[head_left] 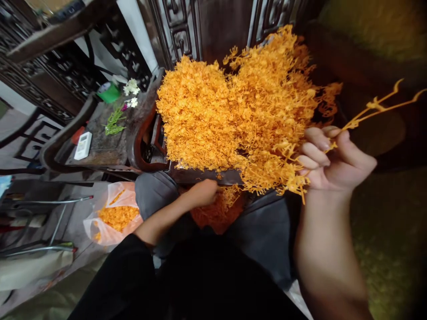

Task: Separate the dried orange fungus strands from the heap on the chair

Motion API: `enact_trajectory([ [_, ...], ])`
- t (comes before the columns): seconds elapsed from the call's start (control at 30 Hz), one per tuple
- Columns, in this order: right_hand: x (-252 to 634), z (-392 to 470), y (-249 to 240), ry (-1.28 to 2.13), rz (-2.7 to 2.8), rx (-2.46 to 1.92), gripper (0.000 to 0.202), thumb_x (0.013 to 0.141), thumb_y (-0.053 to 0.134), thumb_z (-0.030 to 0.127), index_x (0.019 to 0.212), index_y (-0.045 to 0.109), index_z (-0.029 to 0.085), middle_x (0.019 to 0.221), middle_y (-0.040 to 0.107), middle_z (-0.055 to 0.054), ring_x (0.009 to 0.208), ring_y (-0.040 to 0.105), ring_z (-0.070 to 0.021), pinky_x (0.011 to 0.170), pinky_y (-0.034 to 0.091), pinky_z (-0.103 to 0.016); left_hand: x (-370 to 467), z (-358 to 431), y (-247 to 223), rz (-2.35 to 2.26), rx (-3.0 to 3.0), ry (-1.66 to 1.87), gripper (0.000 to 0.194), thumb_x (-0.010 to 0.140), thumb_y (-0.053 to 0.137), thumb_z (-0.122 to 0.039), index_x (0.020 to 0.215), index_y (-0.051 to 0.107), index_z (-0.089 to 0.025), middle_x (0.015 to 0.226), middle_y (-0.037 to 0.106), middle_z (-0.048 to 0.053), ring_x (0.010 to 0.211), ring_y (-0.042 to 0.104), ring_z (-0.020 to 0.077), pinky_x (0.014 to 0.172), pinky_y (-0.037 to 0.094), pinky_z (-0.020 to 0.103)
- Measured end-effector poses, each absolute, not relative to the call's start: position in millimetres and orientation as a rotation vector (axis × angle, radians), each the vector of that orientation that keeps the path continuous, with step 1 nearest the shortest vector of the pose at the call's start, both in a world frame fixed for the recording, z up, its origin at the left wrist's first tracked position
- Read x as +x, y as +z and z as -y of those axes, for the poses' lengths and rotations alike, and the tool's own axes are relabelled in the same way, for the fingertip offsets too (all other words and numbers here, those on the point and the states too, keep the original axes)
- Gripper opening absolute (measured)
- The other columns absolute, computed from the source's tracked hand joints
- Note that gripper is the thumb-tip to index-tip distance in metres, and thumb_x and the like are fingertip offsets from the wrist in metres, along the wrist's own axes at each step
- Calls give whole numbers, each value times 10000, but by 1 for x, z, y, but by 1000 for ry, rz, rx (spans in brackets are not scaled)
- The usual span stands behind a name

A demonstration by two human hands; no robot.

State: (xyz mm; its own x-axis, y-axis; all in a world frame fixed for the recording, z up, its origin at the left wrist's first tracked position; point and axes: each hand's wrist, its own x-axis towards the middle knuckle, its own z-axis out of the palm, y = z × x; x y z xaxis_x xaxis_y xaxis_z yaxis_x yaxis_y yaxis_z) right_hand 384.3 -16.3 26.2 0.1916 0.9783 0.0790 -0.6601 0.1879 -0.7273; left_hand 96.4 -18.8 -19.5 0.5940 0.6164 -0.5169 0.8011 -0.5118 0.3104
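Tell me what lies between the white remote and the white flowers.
In the head view, green stems lie between the remote and the white flowers, plus a purple bloom close to the flowers.

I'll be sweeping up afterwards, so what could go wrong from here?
The orange pieces reach the front edge of the dark wooden surface, so some might slide off. The orange sprig pinched in the right hand has curled tips that could snag. The open plastic bag, also holding orange pieces, might spill if knocked.
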Motion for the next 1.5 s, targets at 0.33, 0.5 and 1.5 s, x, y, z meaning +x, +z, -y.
enact_trajectory([
  [0.33, 364, 19, 33, 1290, 649, -778, 81, 700, 702, 360, 706, 643, 305, 703, 191, 40, 446, -20, -70, 375, -138, -264, 65, -187, 99, -1788, 2521, 806, 374, 904, 457, -65, 1124, 726, -204, 1267, 724, 77, 1227, 622, 189, 1126, 445, 343],
  [0.5, 356, 15, 27, 1321, 570, -714, 57, 738, 700, 264, 739, 654, 230, 698, 275, 40, 470, 14, -59, 350, -50, -246, 53, -212, 98, -1572, 2479, 881, 389, 835, 602, -113, 1184, 748, -203, 1383, 683, 75, 1343, 554, 281, 1217, 364, 481],
  [1.5, 282, 15, 22, 1508, 341, -615, 115, 952, 606, 150, 842, 572, 156, 705, 436, 51, 443, 226, -13, 341, 254, -109, 44, -192, 89, -1400, 1921, 1583, 162, 877, 652, -127, 958, 774, -195, 989, 780, 1, 957, 647, 179, 1018, 480, 335],
])
